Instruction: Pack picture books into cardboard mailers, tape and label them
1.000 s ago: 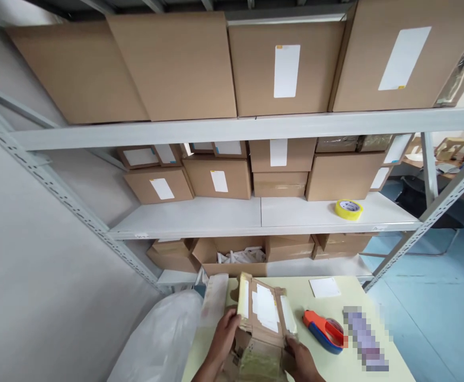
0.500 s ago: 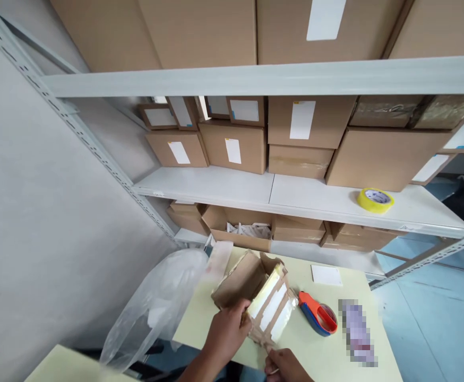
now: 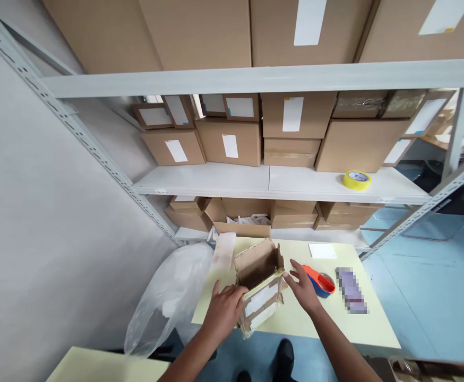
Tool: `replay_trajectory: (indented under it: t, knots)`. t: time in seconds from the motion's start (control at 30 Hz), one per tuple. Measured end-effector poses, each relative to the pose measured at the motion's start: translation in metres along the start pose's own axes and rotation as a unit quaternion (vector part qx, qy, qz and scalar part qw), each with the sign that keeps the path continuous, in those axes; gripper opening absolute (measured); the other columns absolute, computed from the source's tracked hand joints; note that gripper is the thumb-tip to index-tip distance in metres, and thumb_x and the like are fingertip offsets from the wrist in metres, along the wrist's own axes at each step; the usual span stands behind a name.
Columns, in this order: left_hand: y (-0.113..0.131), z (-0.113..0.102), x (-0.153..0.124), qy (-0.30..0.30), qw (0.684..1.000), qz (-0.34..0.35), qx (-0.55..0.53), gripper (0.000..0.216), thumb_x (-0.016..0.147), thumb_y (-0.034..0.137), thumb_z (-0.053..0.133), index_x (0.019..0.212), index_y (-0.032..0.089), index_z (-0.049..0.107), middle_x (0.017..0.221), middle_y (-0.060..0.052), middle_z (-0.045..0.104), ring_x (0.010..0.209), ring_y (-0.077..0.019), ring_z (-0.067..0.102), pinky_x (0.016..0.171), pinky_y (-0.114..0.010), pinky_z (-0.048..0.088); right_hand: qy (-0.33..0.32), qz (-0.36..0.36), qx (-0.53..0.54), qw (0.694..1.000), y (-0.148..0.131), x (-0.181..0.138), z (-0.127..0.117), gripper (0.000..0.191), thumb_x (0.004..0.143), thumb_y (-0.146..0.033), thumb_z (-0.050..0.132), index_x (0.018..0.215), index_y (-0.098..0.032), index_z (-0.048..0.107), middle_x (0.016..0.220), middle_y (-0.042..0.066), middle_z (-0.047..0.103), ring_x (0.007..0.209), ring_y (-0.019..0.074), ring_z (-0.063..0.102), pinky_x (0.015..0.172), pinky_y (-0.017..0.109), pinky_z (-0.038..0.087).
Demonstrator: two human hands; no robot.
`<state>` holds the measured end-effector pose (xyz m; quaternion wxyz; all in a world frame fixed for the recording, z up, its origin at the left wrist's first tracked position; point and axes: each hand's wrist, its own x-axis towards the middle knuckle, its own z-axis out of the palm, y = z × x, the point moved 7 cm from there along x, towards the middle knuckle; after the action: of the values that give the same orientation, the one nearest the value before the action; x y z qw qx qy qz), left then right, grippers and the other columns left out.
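A worn cardboard box (image 3: 260, 303), open at the top, sits tilted at the front edge of the pale yellow table (image 3: 295, 323). Its near side bears torn white patches and strips of tape. My left hand (image 3: 224, 310) grips the box's near left rim, fingers over the edge. At the box's right corner is my right hand (image 3: 304, 291), open with fingers apart; one fingertip is at the rim, though I cannot tell if it touches. Just beyond that hand lies a red and blue tape dispenser (image 3: 320, 280), partly hidden by it.
A white card (image 3: 322, 251) and a blurred purple item (image 3: 351, 292) lie on the table's right. A clear plastic bag (image 3: 164, 297) hangs at the left. Behind, the grey shelf (image 3: 232, 179) bears cardboard boxes (image 3: 232, 151) and a yellow tape roll (image 3: 357, 180).
My right hand has let go of the box's lower edge, opened and moved up to its right corner. The box has turned, its near side now lower. My view has shifted right.
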<state>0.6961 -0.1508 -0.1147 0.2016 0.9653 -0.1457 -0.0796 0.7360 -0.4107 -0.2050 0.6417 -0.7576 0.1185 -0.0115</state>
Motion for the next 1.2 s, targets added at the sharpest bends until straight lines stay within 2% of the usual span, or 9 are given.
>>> replay_trajectory:
  t: [0.13,0.3,0.43,0.53,0.67,0.87,1.0,1.1,1.2]
  knots:
    - [-0.013,0.023,-0.012,-0.024,0.998,0.025,-0.061,0.036,0.097,0.021,0.038,0.117,0.027,0.068,0.11,-0.004,0.074,0.105,-0.0212,0.067,0.094,-0.032,0.048,0.003,0.002,-0.016,1.0,-0.006,-0.002,0.035,0.065,0.081,-0.059,0.066,0.134,-0.022,0.062,0.134,0.012,0.067,0.112,0.03,0.07,0.096,0.043,0.056]
    - [-0.028,0.028,-0.003,-0.008,0.994,0.096,-0.056,0.036,0.094,0.018,0.038,0.108,0.024,0.071,0.101,-0.006,0.074,0.1,-0.0232,0.067,0.088,-0.032,0.049,0.032,-0.002,-0.107,0.994,0.008,-0.009,0.039,0.036,0.081,-0.041,0.061,0.109,-0.023,0.076,0.113,0.008,0.077,0.102,0.0274,0.073,0.095,0.04,0.057]
    - [-0.045,0.036,-0.005,0.005,0.988,0.136,-0.071,0.034,0.094,0.019,0.038,0.103,0.025,0.071,0.097,-0.005,0.072,0.098,-0.0231,0.066,0.089,-0.034,0.051,0.042,-0.013,-0.189,0.981,0.018,-0.031,0.041,0.03,0.083,-0.032,0.057,0.102,-0.022,0.078,0.126,0.009,0.072,0.114,0.0257,0.07,0.1,0.037,0.054]
    - [-0.059,0.045,-0.013,0.06,0.981,0.146,-0.117,0.03,0.095,0.023,0.043,0.111,0.026,0.069,0.111,-0.006,0.07,0.111,-0.0227,0.063,0.099,-0.038,0.052,0.052,-0.047,-0.239,0.968,0.019,-0.051,0.046,0.031,0.09,-0.03,0.052,0.103,-0.021,0.079,0.135,0.011,0.067,0.123,0.0241,0.065,0.108,0.036,0.049]
    - [-0.076,0.058,-0.014,0.146,0.973,0.093,-0.151,0.032,0.097,0.032,0.047,0.122,0.023,0.065,0.134,-0.011,0.061,0.131,-0.0243,0.055,0.113,-0.044,0.045,0.013,-0.085,-0.276,0.957,0.016,-0.073,0.056,0.031,0.093,-0.021,0.048,0.105,-0.02,0.077,0.138,0.012,0.065,0.127,0.0231,0.063,0.112,0.035,0.046]
    - [-0.077,0.072,0.003,0.131,0.987,0.014,-0.088,0.033,0.093,0.02,0.049,0.121,0.017,0.066,0.144,-0.016,0.055,0.14,-0.0287,0.048,0.117,-0.046,0.04,-0.06,-0.11,-0.301,0.945,0.008,-0.095,0.067,0.02,0.092,-0.026,0.059,0.101,-0.02,0.075,0.146,0.012,0.059,0.134,0.0268,0.058,0.111,0.041,0.046]
    - [-0.076,0.065,0.0,0.148,0.988,-0.004,-0.042,0.038,0.091,0.027,0.058,0.127,0.014,0.061,0.154,-0.022,0.044,0.149,-0.036,0.036,0.116,-0.049,0.039,-0.105,-0.11,-0.328,0.932,0.009,-0.101,0.07,0.048,0.079,-0.033,0.077,0.125,-0.021,0.069,0.154,0.014,0.05,0.136,0.0322,0.054,0.112,0.045,0.045]
    - [-0.083,0.067,-0.004,0.124,0.991,-0.047,-0.025,0.042,0.091,0.033,0.061,0.13,0.016,0.057,0.153,-0.023,0.045,0.142,-0.035,0.046,0.108,-0.046,0.046,-0.145,-0.124,-0.368,0.91,0.011,-0.106,0.073,0.066,0.071,-0.024,0.082,0.134,-0.025,0.063,0.146,0.012,0.058,0.13,0.0318,0.057,0.109,0.043,0.047]
    - [-0.087,0.069,-0.007,0.113,0.991,-0.057,-0.031,0.045,0.092,0.034,0.059,0.135,0.021,0.053,0.148,-0.017,0.053,0.132,-0.0295,0.057,0.102,-0.04,0.05,-0.137,-0.156,-0.392,0.896,0.008,-0.112,0.074,0.053,0.078,-0.017,0.07,0.13,-0.024,0.066,0.132,0.011,0.066,0.12,0.029,0.06,0.106,0.041,0.047]
